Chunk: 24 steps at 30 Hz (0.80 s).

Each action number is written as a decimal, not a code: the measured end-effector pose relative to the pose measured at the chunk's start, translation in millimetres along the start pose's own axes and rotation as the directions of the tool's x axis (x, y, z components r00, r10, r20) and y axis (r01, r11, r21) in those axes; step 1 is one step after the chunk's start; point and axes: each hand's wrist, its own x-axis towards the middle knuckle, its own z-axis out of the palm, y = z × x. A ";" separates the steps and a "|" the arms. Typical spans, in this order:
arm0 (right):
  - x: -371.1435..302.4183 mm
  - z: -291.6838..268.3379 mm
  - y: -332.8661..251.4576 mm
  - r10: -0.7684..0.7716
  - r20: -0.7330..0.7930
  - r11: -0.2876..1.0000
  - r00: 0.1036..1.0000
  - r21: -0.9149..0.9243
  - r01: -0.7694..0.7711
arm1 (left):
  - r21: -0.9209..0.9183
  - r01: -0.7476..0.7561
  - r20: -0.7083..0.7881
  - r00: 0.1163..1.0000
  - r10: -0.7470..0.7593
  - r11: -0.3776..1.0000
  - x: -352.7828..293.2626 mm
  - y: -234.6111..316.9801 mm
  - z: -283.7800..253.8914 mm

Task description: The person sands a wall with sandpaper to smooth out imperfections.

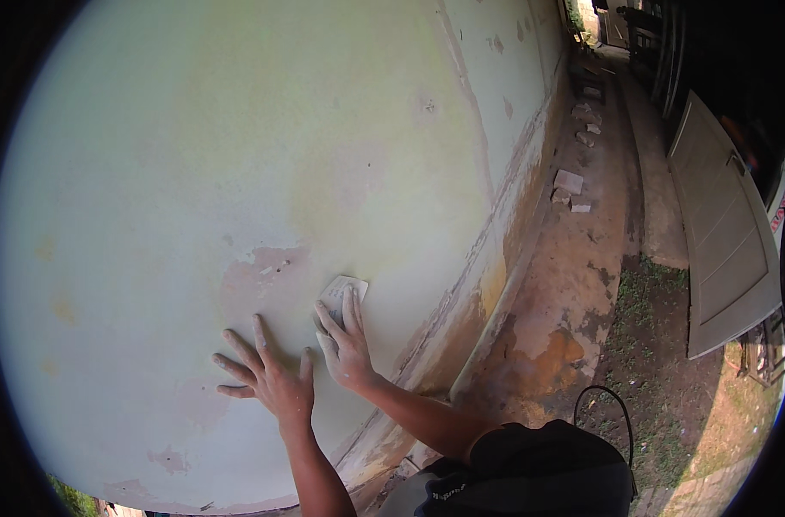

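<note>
The right hand (347, 349) presses a small, pale, angular paper-like sheet (335, 292) to the pale-green painted wall (151, 215), its fingers hiding part of it. The left hand (280, 382) spreads wide against the wall, forearm cut off below. Deep shadow obscures what lies behind the grey panelled door (726, 233).

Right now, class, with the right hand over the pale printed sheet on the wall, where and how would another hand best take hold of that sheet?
Probably pinch the pale printed sheet by its upper-right corner, coming from the picture's upper right: that corner shows past the fingertips, while the right hand covers its lower part.
</note>
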 end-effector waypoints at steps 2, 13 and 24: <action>6.1 12.3 -1.8 0.133 -0.015 0.990 0.991 0.040 -0.132 | 0.009 0.006 -0.039 0.999 -0.006 1.000 -0.3 0.8 3.7; 105.5 -62.1 211.7 0.472 -0.475 0.874 0.743 0.144 -0.463 | -0.021 -0.066 0.002 0.998 0.067 0.998 5.4 4.5 11.0; 57.9 -18.7 83.5 0.208 -0.114 0.968 0.972 -0.120 -0.221 | 0.014 0.004 0.038 0.999 -0.005 1.000 -0.9 -7.6 8.4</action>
